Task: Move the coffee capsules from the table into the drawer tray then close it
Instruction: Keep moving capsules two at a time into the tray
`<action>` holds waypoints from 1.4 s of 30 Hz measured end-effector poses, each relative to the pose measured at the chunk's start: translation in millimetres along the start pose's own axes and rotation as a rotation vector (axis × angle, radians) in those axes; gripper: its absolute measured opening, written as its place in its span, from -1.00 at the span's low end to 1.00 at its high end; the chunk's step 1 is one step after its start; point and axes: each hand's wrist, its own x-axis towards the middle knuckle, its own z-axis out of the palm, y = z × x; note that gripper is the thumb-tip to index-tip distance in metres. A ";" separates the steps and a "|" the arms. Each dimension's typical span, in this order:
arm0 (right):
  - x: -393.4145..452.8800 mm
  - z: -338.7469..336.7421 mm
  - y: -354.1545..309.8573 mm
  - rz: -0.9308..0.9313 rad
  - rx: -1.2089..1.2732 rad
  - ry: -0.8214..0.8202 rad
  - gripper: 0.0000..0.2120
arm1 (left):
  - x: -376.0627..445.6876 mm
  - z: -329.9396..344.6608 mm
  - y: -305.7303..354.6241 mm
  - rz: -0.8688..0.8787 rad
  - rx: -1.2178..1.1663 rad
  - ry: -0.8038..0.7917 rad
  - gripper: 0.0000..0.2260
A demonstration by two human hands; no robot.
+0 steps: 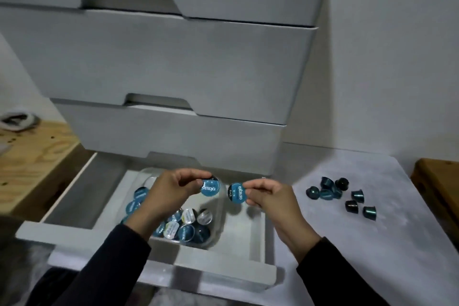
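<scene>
From the head view I see both hands over the open drawer (159, 253). My left hand (169, 191) pinches one capsule (210, 187) between thumb and fingertips, foil lid toward the camera, and my right hand (267, 196) pinches a second capsule (236, 193) the same way; the two capsules are just beside each other, apart, above the far right end of the clear tray (218, 208) that sits inside the drawer. The tray already holds a heap of capsules (183, 225), some with blue lids and some with pale ones, partly hidden under my left wrist. To the right, on the white table (372, 243), a loose cluster of dark capsules (342, 196) waits, several upright, a few tipped, well apart from the drawer. I judge the job is past halfway: most capsules are in, two are about to drop, that cluster is left, and the drawer is not yet shut.
</scene>
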 end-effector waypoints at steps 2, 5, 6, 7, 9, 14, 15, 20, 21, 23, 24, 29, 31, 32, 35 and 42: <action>11.6 34.5 7.2 0.031 -0.036 -0.018 -0.84 | 11.3 -31.1 -16.6 -0.023 0.075 -0.046 -0.79; 32.6 83.2 21.7 0.096 -0.082 -0.016 -0.82 | 36.5 -68.9 -42.6 -0.074 0.183 -0.112 -0.81; 40.3 95.9 28.1 0.124 -0.097 -0.010 -0.81 | 46.6 -78.5 -51.2 -0.074 0.228 -0.138 -0.80; 48.7 106.3 35.5 0.154 -0.126 -0.001 -0.81 | 56.7 -86.6 -59.0 -0.072 0.283 -0.165 -0.79; 63.4 120.4 48.2 0.206 -0.220 0.013 -0.86 | 73.9 -96.9 -70.1 -0.073 0.369 -0.224 -0.80; 82.8 140.7 59.3 0.260 -0.306 0.102 -0.81 | 99.1 -102.2 -92.4 -0.122 0.448 -0.363 -0.81; 85.1 144.2 59.9 0.262 -0.314 0.114 -0.79 | 102.0 -102.4 -95.3 -0.127 0.459 -0.387 -0.81; 90.9 156.6 61.5 0.242 -0.392 0.079 -0.73 | 112.5 -105.1 -106.1 -0.097 0.563 -0.442 -0.74; 91.2 158.1 61.6 0.233 -0.400 0.077 -0.72 | 113.5 -106.0 -107.7 -0.095 0.578 -0.444 -0.73; 92.1 160.1 62.0 0.230 -0.416 0.075 -0.73 | 114.7 -107.3 -109.5 -0.085 0.605 -0.452 -0.73; 92.7 160.3 62.8 0.233 -0.430 0.069 -0.73 | 115.3 -107.3 -109.8 -0.072 0.622 -0.458 -0.73; 96.4 162.2 70.1 0.219 -0.480 0.041 -0.73 | 116.1 -107.5 -109.3 -0.020 0.688 -0.469 -0.73; 96.9 162.8 71.1 0.211 -0.496 0.043 -0.73 | 114.2 -107.2 -106.6 0.007 0.710 -0.465 -0.76; 97.0 162.7 71.7 0.208 -0.499 0.042 -0.73 | 112.9 -107.1 -105.4 0.017 0.718 -0.461 -0.77; 97.0 162.6 72.4 0.198 -0.496 0.041 -0.76 | 110.1 -108.8 -107.1 0.023 0.726 -0.445 -0.78; 94.3 164.5 75.9 0.185 -0.551 0.038 -0.74 | 100.7 -113.9 -108.1 0.035 0.746 -0.423 -0.77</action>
